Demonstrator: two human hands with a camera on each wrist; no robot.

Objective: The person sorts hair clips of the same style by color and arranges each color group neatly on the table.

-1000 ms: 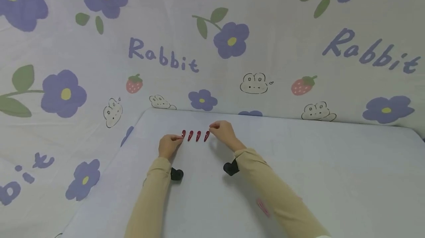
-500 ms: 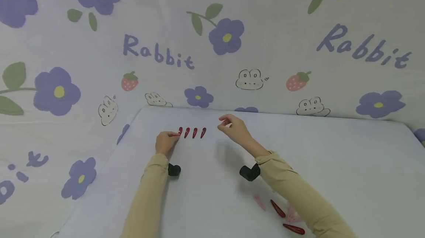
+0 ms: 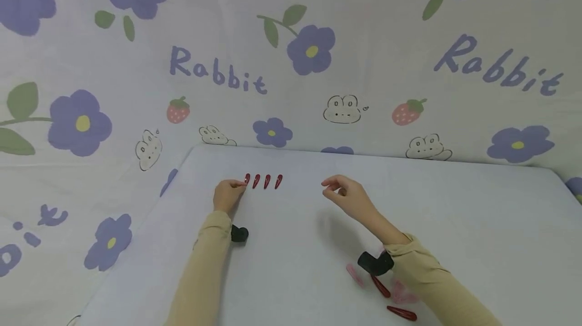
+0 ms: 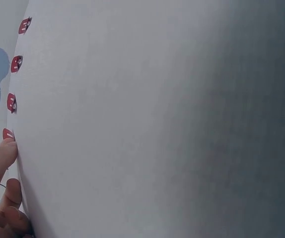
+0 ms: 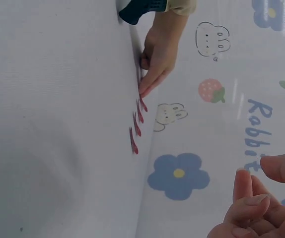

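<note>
Several dark red snap hair clips stand in a side-by-side row near the far edge of the white table; the rightmost clip shows fully. At the row's left end my left hand has thumb and finger together on the near end of the leftmost red hair clip, partly covering it. The left wrist view catches a fingertip on that clip. My right hand hovers above the table, right of the row, fingers bent, thumb apart, and nothing held. The right wrist view shows those fingers too.
Under and beside the right forearm lie two more red clips, one upper and one lower. A pink clip and a pink heap, partly hidden by the sleeve, are close by. A flower-printed cloth hangs behind the table.
My right hand has left the rightmost clip and moved right and back toward me, its fingers parting. My left hand stays at the leftmost clip. Clips near the right forearm have come into view.
</note>
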